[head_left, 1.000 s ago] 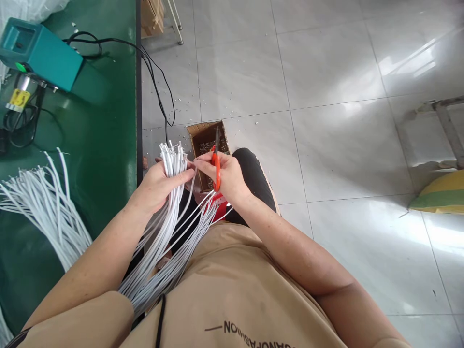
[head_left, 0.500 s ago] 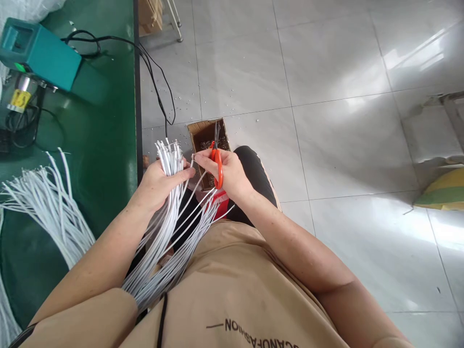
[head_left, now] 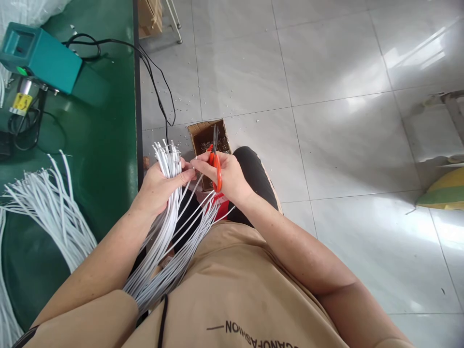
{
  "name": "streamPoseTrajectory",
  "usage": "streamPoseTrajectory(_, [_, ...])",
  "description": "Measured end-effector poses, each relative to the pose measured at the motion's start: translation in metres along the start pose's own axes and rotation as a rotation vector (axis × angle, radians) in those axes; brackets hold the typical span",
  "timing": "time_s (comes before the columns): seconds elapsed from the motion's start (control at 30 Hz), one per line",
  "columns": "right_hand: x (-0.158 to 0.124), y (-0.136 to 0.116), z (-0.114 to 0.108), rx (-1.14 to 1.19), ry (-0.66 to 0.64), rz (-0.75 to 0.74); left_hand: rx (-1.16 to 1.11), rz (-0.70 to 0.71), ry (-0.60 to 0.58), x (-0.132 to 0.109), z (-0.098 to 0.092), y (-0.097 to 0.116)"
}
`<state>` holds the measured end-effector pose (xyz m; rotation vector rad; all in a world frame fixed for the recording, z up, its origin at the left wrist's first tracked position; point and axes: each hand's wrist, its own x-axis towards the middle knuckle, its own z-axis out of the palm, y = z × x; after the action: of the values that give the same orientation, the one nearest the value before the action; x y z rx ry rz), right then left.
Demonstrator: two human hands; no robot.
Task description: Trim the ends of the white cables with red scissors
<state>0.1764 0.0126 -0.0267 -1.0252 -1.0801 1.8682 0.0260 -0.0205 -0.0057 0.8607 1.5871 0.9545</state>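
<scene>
A bundle of white cables is gripped in my left hand, its cut ends pointing up past the thumb. Red-handled scissors hang in my right hand, with the dark blades pointing up over a cardboard box. The thumb and forefinger of that hand pinch near the tip of a single white cable, close to my left fingertips. More loose white cables run down across my lap.
On the green table at the left are a teal device with black cords and another white cable bundle. The cardboard box stands on the floor, holding small scraps. A yellow-green sack lies far right.
The cable tips in my left hand have shifted slightly left. My right fingers and the scissors have tilted and moved a little.
</scene>
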Motion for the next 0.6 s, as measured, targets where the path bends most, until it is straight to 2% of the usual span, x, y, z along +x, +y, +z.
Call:
streamPoseTrajectory(0.07, [0.001,0.004,0.000,-0.113,0.055,-0.077,-0.004,-0.009,-0.002,0.000,0.000,-0.001])
streamPoseTrajectory(0.17, [0.002,0.008,-0.005,-0.313,0.096,-0.087,-0.011,0.006,0.013,0.001,-0.001,-0.002])
streamPoseTrajectory(0.33, [0.004,0.014,-0.016,-0.920,0.067,-0.109,-0.003,0.017,0.040,0.000,0.000,-0.003])
streamPoseTrajectory(0.4, [0.004,0.014,-0.017,-1.092,0.031,-0.115,0.030,0.034,0.047,-0.001,0.001,-0.003])
streamPoseTrajectory(0.6, [0.001,0.007,-0.016,-1.300,-0.035,-0.126,0.110,0.077,0.070,-0.001,0.001,-0.002])
